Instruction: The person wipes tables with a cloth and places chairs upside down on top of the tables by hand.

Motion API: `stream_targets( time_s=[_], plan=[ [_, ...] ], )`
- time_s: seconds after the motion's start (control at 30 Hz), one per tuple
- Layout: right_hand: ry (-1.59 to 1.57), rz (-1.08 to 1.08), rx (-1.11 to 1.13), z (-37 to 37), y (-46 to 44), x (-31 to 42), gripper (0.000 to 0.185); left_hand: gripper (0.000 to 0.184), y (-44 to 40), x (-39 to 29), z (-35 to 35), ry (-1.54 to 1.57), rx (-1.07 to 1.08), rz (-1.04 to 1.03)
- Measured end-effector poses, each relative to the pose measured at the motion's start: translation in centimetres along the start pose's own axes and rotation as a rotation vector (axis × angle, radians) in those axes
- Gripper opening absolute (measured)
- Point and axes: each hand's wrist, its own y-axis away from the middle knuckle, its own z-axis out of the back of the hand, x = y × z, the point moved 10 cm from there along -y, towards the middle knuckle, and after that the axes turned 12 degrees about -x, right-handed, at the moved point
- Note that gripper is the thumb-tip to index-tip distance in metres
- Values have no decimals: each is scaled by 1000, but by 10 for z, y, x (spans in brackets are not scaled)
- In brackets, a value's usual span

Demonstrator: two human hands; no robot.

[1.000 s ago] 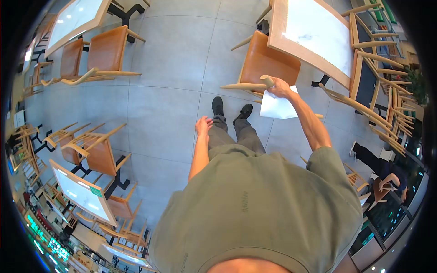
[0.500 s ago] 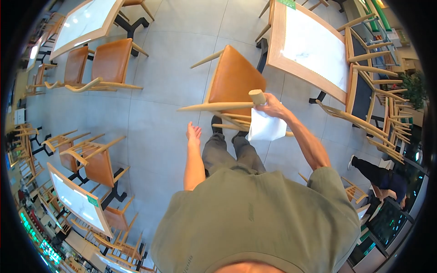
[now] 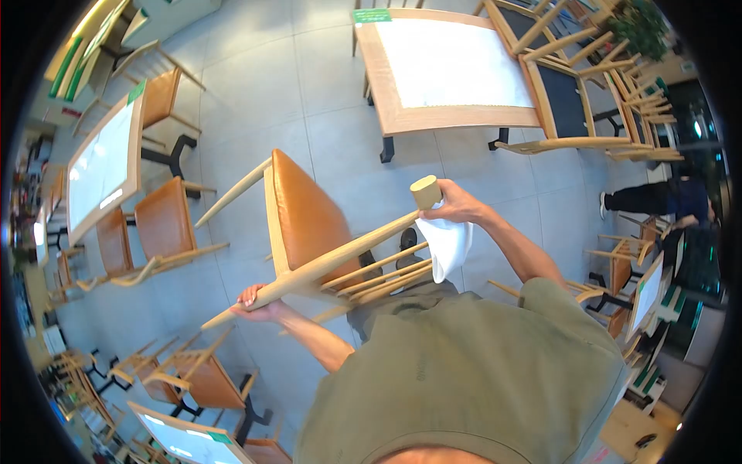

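Note:
A wooden chair (image 3: 313, 220) with a tan leather-like seat is tilted in front of my body, its legs and slats pointing sideways. My left hand (image 3: 259, 303) is wrapped around one of its wooden legs, near the leg's tapered end. At the other end, my right hand (image 3: 454, 203) grips the thick, round-ended wooden part of the frame. A white cloth (image 3: 448, 249) hangs beneath that hand, pinned between the palm and the wood. My shoes show partly behind the slats.
Ahead stands a marble-topped table (image 3: 456, 120) with a wooden edge and a green sign (image 3: 372, 15). Upturned chairs (image 3: 560, 100) rest at its right end. Another table (image 3: 104, 166) with tan chairs (image 3: 166, 220) stands left. A person in dark clothes (image 3: 657, 201) is at far right.
My left hand, open and apart from the chair before, has closed around its leg. The chair has turned and tilted further, and my view has swung to the left.

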Motion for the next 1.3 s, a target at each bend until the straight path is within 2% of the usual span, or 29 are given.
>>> stream_targets(
  time_s=[0.03, 0.07, 0.1, 0.13, 0.2, 0.3, 0.37, 0.43, 0.5, 0.57, 0.63, 0.77, 0.93, 1.03, 1.23, 1.3],
  plan=[
    [-5, -1, -28, 7, 5, -8, 43, 34, 4, 18, -34, 2, 124, 45],
    [-5, -120, -126, 19, 11, -29, 44, 34, 3, 35, -56, -3, 130, 76],
    [-11, -243, -224, 29, 21, -51, 45, 34, 11, 59, -90, -51, 294, 155],
    [-23, -245, -256, 29, 24, -64, 45, 33, 20, 82, -123, -92, 463, 233],
    [-101, -235, -456, 43, 25, -84, 46, 32, 28, 122, -168, -138, 559, 306],
    [-161, -252, -627, 58, 33, -89, 46, 30, 46, 177, -223, -223, 683, 430],
    [-158, -262, -693, 58, 40, -105, 46, 29, 63, 215, -251, -320, 783, 491],
    [-193, -365, -808, 63, 53, -139, 54, 28, 79, 252, -266, -381, 788, 484],
    [-175, -366, -843, 65, 61, -158, 58, 28, 111, 299, -277, -409, 975, 645],
    [-100, -538, -901, 68, 80, -182, 61, 27, 137, 342, -280, -445, 1058, 680],
    [-106, -600, -950, 62, 84, -226, 59, 26, 181, 386, -276, -472, 1259, 821],
    [-222, -775, -1017, 59, 103, -282, 60, 25, 230, 462, -247, -616, 1296, 898],
    [-407, -915, -925, 66, 102, -349, 74, 23, 274, 546, -191, -841, 1218, 944],
    [-479, -1018, -947, 89, 107, -381, 72, 23, 299, 590, -164, -911, 1245, 965],
    [-574, -964, -959, 119, 71, -446, 57, 21, 322, 664, -130, -996, 1292, 989],
    [-637, -924, -954, 121, 57, -468, 54, 24, 329, 683, -117, -1043, 1370, 969]
  ],
)
